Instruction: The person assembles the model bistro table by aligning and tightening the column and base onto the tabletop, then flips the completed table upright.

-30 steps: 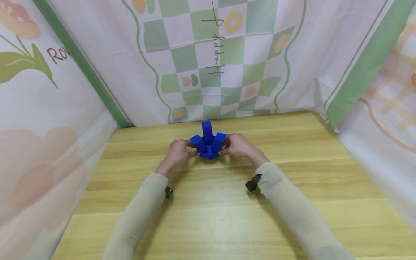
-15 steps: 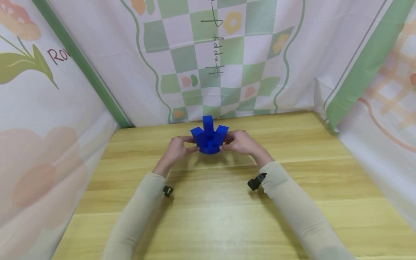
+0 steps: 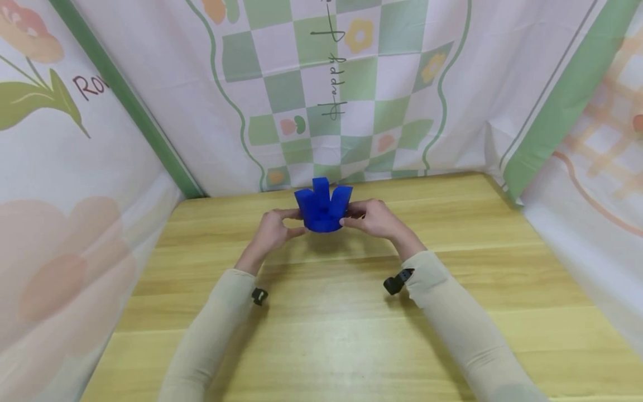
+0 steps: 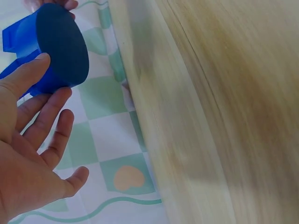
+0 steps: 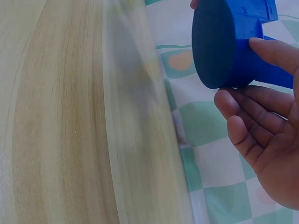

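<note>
A blue plastic piece with a round base and upright prongs flaring outward (image 3: 323, 215) is held between both hands, raised over the wooden table near its back edge. My left hand (image 3: 273, 228) pinches its left side, thumb toward me and fingers behind. On the opposite side my right hand (image 3: 375, 218) pinches it the same way. Both wrist views show the flat, dark underside of the blue piece (image 4: 63, 44) facing the camera. In the right wrist view, the thumb presses the base's side wall and the fingertips (image 5: 226, 102) sit under its edge.
The wooden table (image 3: 321, 324) spreads out in front of the person. A patterned curtain (image 3: 281, 100) hangs right behind its back edge, with more curtain on the left and right sides. Black straps (image 3: 397, 281) sit at the wrists.
Both hands have lifted the blue piece up off the table and tipped it so its prongs stand more upright in the head view. The grip has stayed the same.
</note>
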A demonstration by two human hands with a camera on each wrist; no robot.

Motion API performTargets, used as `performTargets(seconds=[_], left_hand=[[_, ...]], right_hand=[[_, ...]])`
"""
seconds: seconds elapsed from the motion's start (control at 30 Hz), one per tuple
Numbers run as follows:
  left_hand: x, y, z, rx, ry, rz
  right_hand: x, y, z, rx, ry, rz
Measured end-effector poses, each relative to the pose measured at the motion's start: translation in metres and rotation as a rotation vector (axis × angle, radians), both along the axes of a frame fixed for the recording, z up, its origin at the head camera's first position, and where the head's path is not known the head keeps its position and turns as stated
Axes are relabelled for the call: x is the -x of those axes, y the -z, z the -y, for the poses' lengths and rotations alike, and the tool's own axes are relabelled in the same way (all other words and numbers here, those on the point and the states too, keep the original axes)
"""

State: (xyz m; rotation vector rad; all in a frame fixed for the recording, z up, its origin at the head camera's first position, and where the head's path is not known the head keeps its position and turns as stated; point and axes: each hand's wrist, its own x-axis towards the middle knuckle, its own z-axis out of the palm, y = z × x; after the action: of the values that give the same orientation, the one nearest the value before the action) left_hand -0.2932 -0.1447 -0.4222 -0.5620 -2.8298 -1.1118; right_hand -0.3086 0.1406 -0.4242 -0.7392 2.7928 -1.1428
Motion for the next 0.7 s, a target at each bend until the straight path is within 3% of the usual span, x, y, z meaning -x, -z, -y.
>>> performTargets(seconds=[0.3,0.7], left_hand=[[-0.0009,-0.0003,-0.0003,0.009,-0.015,-0.018],[-0.0010,-0.0023,-0.0045,0.011,-0.017,-0.061]], right_hand=[[-0.0015,-0.0019,-0.0017,0.008,0.041,0.017],[-0.0028,-0.0046,-0.0035,0.075,0.071,0.122]])
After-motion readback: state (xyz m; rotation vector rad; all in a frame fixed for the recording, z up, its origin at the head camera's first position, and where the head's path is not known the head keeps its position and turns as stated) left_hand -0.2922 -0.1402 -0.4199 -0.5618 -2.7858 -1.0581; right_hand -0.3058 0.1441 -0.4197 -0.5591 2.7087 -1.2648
